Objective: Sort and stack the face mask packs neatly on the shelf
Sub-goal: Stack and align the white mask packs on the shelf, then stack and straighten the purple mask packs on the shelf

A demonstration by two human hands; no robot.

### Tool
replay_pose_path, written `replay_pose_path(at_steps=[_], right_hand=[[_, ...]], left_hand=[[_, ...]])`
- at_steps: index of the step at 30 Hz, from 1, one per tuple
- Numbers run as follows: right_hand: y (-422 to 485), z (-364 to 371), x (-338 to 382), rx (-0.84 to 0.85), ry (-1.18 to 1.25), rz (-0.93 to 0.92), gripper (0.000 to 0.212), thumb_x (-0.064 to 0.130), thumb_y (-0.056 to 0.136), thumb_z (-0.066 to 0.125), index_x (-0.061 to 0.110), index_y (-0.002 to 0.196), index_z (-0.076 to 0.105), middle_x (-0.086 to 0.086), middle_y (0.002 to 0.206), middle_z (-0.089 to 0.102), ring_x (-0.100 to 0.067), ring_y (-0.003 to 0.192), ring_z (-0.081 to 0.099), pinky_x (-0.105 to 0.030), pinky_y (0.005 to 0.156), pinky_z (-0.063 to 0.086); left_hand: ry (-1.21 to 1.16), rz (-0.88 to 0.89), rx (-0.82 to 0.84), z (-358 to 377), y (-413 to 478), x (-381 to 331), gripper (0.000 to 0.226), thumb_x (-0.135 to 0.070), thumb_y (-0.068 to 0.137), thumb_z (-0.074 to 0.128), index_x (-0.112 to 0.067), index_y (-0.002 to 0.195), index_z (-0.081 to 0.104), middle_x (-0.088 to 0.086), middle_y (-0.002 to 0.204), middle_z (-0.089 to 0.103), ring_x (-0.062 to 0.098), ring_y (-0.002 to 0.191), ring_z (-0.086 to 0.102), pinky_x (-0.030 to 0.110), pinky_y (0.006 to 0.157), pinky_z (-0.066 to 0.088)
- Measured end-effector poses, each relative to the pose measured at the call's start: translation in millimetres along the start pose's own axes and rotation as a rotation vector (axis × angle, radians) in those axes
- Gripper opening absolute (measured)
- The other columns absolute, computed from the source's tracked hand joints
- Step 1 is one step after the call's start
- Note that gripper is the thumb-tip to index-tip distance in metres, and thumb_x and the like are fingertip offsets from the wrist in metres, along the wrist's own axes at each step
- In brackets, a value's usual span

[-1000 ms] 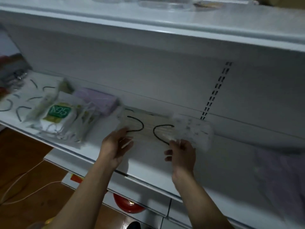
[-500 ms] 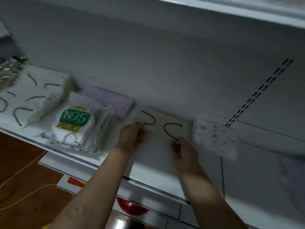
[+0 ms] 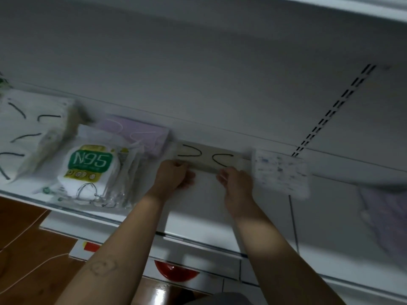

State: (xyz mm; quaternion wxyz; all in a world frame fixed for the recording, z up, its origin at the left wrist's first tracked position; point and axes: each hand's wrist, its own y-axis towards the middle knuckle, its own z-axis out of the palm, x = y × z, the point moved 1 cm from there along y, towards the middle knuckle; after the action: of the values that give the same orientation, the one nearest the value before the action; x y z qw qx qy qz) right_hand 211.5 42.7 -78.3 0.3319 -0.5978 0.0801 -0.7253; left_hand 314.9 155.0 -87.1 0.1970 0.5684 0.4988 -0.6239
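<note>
Beige face mask pack (image 3: 209, 158) lies at frame centre on the shelf (image 3: 209, 208), between a purple pack (image 3: 141, 133) and a printed white pack (image 3: 282, 172). Left hand (image 3: 174, 177) and right hand (image 3: 235, 183) each clamp their grip on its near edge.

The left hand (image 3: 174, 177) and right hand (image 3: 236, 183) hold the near edge of a beige mask pack (image 3: 209, 159) with black ear loops, which lies flat at the back of the white shelf (image 3: 209, 208). A purple pack (image 3: 143, 135) and an N95 pack (image 3: 90, 164) lie to its left. A white printed pack (image 3: 282, 172) sits just beside it on the right.
</note>
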Motion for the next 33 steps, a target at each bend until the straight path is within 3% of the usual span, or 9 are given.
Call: replay_pose_path(at_steps=[2, 5, 9, 12, 15, 18, 20, 26, 33], right_hand=[[-8, 0, 0, 0.013, -0.038, -0.019, 0.03, -0.006, 0.089, 0.054, -0.001, 0.117, 0.045, -0.019, 0.12, 0.053, -0.003, 0.044, 0.062, -0.027, 0.061, 0.052], [-20, -8, -2, 0.048, -0.125, -0.027, 0.06, -0.006, 0.089, 0.055, 0.004, 0.142, 0.029, -0.01, 0.137, 0.042, -0.002, 0.048, 0.065, -0.038, 0.08, 0.05], [-36, -34, -2, 0.066, -0.218, -0.022, 0.072, -0.002, 0.092, 0.055, 0.005, 0.152, 0.016, 0.001, 0.128, 0.039, -0.007, 0.063, 0.068, -0.049, 0.098, 0.05], [-49, -67, -4, 0.086, -0.312, -0.111, 0.055, 0.001, 0.091, 0.06, 0.013, 0.142, 0.042, 0.003, 0.132, 0.048, -0.012, 0.082, 0.068, -0.037, 0.083, 0.057], [-50, -106, 3, -0.02, -0.456, -0.336, 0.036, 0.006, 0.089, 0.065, 0.024, 0.119, 0.058, 0.0, 0.118, 0.063, -0.005, 0.086, 0.065, -0.026, 0.08, 0.056], [-45, -149, 22, -0.162, -0.575, -0.495, 0.036, 0.008, 0.089, 0.065, 0.016, 0.124, 0.06, 0.001, 0.111, 0.065, 0.0, 0.089, 0.061, -0.002, 0.072, 0.044], [-41, -179, 34, -0.251, -0.644, -0.562, 0.039, 0.009, 0.088, 0.066, 0.012, 0.127, 0.06, -0.002, 0.114, 0.065, -0.006, 0.095, 0.061, 0.0, 0.073, 0.042], [-32, -267, 72, -0.424, -0.843, -0.654, 0.046, 0.017, 0.086, 0.07, 0.01, 0.13, 0.059, -0.005, 0.128, 0.061, -0.019, 0.118, 0.056, -0.03, 0.103, 0.044], [-6, -376, 123, -0.641, -1.224, -0.735, 0.043, 0.027, 0.075, 0.066, 0.006, 0.113, 0.069, -0.018, 0.113, 0.067, -0.038, 0.105, 0.061, -0.043, 0.094, 0.046]], left_hand=[[0.054, 0.004, 0.013, 0, -3, -2, 0.02, -0.01, 0.098, 0.051, 0.003, 0.095, 0.066, 0.004, 0.061, 0.069, 0.007, 0.036, 0.058, 0.015, 0.034, 0.04], [0.108, -0.003, 0.038, 1, -15, -3, 0.018, -0.012, 0.095, 0.054, -0.002, 0.086, 0.066, 0.001, 0.055, 0.069, 0.01, 0.037, 0.059, 0.015, 0.034, 0.038], [0.13, 0.06, 0.091, 19, -38, -8, 0.019, -0.017, 0.095, 0.056, -0.006, 0.085, 0.067, 0.006, 0.067, 0.072, 0.014, 0.045, 0.062, 0.019, 0.038, 0.043], [0.224, 0.154, 0.116, 42, -54, 1, 0.015, -0.022, 0.094, 0.06, -0.011, 0.088, 0.068, 0.004, 0.075, 0.073, 0.014, 0.056, 0.067, 0.024, 0.047, 0.051], [0.362, 0.266, 0.143, 72, -64, 11, 0.007, -0.028, 0.089, 0.066, -0.021, 0.086, 0.068, -0.006, 0.08, 0.072, 0.01, 0.073, 0.068, 0.03, 0.07, 0.056], [0.442, 0.394, 0.232, 109, -79, 8, 0.003, -0.03, 0.089, 0.067, -0.029, 0.091, 0.065, -0.016, 0.082, 0.066, 0.0, 0.077, 0.062, 0.016, 0.07, 0.046], [0.445, 0.446, 0.32, 136, -89, 3, 0.007, -0.03, 0.089, 0.066, -0.029, 0.096, 0.065, -0.018, 0.086, 0.065, -0.007, 0.078, 0.059, 0.006, 0.068, 0.043], [0.583, 0.601, 0.527, 225, -119, -4, 0.021, -0.028, 0.091, 0.065, -0.024, 0.112, 0.063, -0.011, 0.102, 0.063, 0.004, 0.096, 0.058, 0.009, 0.076, 0.039], [0.766, 0.622, 0.633, 330, -156, -2, 0.048, -0.035, 0.093, 0.06, -0.025, 0.139, 0.046, -0.004, 0.135, 0.05, 0.013, 0.126, 0.046, 0.027, 0.104, 0.039]])
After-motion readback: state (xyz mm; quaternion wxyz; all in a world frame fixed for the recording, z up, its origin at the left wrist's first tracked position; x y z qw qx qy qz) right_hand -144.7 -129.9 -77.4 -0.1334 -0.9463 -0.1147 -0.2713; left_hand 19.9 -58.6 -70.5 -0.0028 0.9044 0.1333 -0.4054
